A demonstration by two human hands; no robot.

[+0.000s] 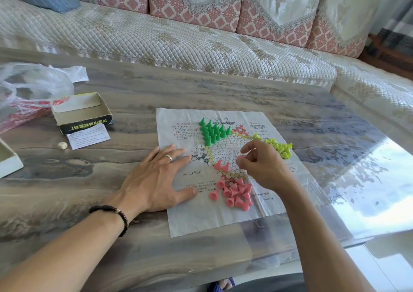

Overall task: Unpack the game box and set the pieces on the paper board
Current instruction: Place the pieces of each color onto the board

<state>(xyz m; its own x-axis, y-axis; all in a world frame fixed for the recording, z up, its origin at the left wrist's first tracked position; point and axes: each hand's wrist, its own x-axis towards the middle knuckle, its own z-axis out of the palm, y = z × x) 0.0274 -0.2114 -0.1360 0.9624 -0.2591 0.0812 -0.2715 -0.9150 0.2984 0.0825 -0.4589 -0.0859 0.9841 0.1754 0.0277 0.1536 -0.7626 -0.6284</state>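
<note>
Glossy table (290,117), creased paper board (190,213)

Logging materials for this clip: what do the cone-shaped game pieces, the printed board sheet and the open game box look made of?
Green cone pieces, pink ones and yellow-green ones: likely moulded plastic, uniform bright colour, slight sheen.
Printed board sheet: thin paper, creased, fold lines, matte.
Open game box: apparently cardboard, dull grey-brown inside, printed dark outer wall.

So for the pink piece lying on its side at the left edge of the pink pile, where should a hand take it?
The lone pink piece lies tipped over, flared base toward the person, narrow tip pointing away. Probably best pinched from above across its slim neck, where nothing crowds it on the left; the pink pile sits close on its right.
</note>
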